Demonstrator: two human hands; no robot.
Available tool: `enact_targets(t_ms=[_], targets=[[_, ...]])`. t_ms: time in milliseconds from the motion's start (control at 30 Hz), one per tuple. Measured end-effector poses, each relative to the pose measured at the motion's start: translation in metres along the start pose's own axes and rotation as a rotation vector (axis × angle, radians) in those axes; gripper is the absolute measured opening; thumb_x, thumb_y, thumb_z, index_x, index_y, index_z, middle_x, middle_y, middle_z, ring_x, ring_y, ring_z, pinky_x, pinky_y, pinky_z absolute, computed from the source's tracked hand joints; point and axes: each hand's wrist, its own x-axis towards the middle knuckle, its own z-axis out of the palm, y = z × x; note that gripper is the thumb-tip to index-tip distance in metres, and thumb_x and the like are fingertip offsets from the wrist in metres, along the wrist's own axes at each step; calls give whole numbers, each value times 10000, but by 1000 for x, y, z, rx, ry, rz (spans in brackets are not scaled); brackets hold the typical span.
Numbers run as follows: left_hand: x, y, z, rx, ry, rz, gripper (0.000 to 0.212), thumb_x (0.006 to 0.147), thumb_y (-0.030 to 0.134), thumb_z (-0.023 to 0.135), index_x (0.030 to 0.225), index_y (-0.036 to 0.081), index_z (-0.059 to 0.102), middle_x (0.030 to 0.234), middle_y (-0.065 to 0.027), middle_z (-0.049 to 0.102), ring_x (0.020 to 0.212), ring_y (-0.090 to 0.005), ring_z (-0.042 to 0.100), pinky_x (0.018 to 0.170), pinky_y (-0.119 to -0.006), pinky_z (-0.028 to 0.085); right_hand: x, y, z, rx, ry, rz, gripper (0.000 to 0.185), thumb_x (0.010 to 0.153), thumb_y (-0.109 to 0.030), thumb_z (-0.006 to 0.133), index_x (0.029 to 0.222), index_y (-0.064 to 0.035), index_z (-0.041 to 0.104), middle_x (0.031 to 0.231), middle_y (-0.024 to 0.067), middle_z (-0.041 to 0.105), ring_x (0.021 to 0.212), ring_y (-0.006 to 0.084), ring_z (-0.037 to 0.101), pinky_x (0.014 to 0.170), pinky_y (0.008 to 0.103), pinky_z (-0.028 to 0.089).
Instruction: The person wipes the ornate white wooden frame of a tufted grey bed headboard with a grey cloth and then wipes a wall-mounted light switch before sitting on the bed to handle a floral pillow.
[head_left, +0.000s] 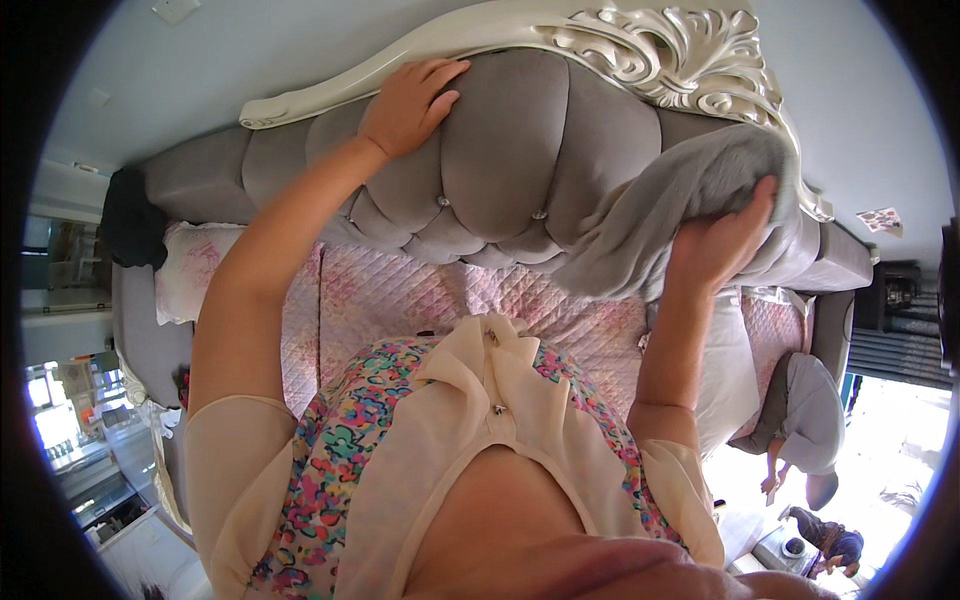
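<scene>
The tufted grey backrest (502, 142) of a sofa is before me, topped by a carved cream-and-silver frame (675, 56). My left hand (412, 109) rests on the upper edge of the upholstery, just under the frame, with fingers spread and nothing held. A crumpled grey cloth (637, 217) is in my right hand (716, 244), against the right part of the backrest. Some of that hand's fingers are hidden by the cloth. Below both arms lies a pink floral quilted seat cover (390, 281).
A dark cloth (133, 217) hangs over the sofa's left end, near a floral cushion (199, 262). At the right end, a pale cushion (727, 367) lies on the seat. Beyond it, one person (814, 412) sits bent over, and another (832, 536) is farther off.
</scene>
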Motion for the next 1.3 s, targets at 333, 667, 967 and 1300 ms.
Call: enact_targets(t_ms=[333, 667, 967, 1300], targets=[[-7, -1, 5, -136, 81, -67, 366, 948, 141, 548, 1296, 74, 638, 1272, -125, 671, 1137, -349, 604, 1011, -442, 468, 53, 74, 84, -1251, -554, -1466, 336, 861, -60, 690, 1183, -49, 595, 1091, 152, 611, 972, 319, 619, 843, 419, 527], [-6, 4, 2, -140, 89, -78, 347, 939, 120, 564, 1269, 57, 651, 1260, -120, 683, 1139, -333, 615, 1011, -428, 475, 105, 116, 19, -1282, -548, -1004, 359, 792, -84, 678, 1148, -105, 646, 1057, 158, 589, 993, 390, 579, 845, 503, 498], [-8, 1, 9, -171, 131, -76, 351, 920, 115, 556, 1248, 55, 666, 1252, -117, 691, 1130, -335, 622, 1000, -433, 477, 93, 116, 20, -1176, -558, -1143, 354, 827, -84, 671, 1175, -149, 690, 1135, 104, 615, 1041, 338, 598, 902, 449, 496], [-9, 1, 8, -160, 143, -82, 344, 916, 98, 549, 1234, 43, 669, 1237, -119, 697, 1126, -340, 626, 992, -433, 484, 85, 125, 27, -1359, -280, -865, 387, 845, -208, 713, 1200, -80, 629, 1147, 148, 555, 1062, 379, 580, 880, 491, 517]])
